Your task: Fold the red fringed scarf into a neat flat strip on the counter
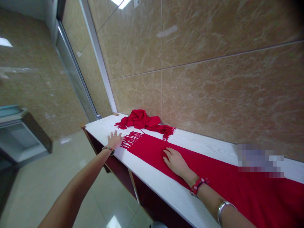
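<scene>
A long red scarf (152,146) lies spread flat along the white tabletop (163,183), its fringe fanned out at the left end. Beside that fringe, my left hand (115,140) rests with fingers spread, its fingertips on the white surface. My right hand (176,161) lies palm down on the scarf's middle, fingers stretched out. Behind the fringe, near the wall, a second red scarf (142,120) sits in a crumpled heap with its tassels hanging loose. The spread scarf runs out of view at the lower right.
A tan marble-tiled wall (209,88) rises directly behind the table. On the right, a blurred-out object (258,160) lies by the scarf's back edge. Dark open compartments (121,172) show under the tabletop. A cabinet (26,139) stands on the tiled floor at far left.
</scene>
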